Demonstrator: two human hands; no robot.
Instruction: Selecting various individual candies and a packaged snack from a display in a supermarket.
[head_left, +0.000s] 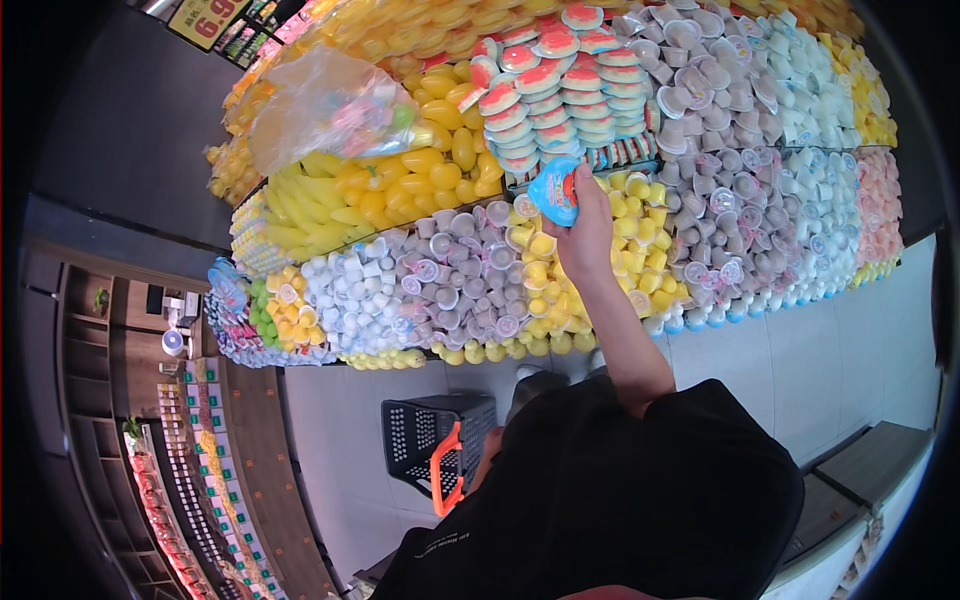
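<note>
My right hand (587, 225) reaches out over the display and grips a small blue packaged sweet (553, 191) with printed red and white decoration. Just beyond it rise stacked red-topped cups (559, 97) with pale blue bottoms. Under my forearm lie yellow jelly cups (645, 240). A part of my left hand or forearm (491, 444) shows beside a dark perforated shopping basket (416, 431) with an orange handle (442, 469). The fingers on that side are hidden. Inside the basket I see only its bare perforated walls.
Grey-purple cups (457, 259), white cups (352, 292) and yellow egg-shaped packs (427, 180) fill neighbouring compartments. A clear plastic bag (330, 105) lies on top at the left. Shelving with goods (210, 450) stands left; a low cabinet (874, 457) is at lower right.
</note>
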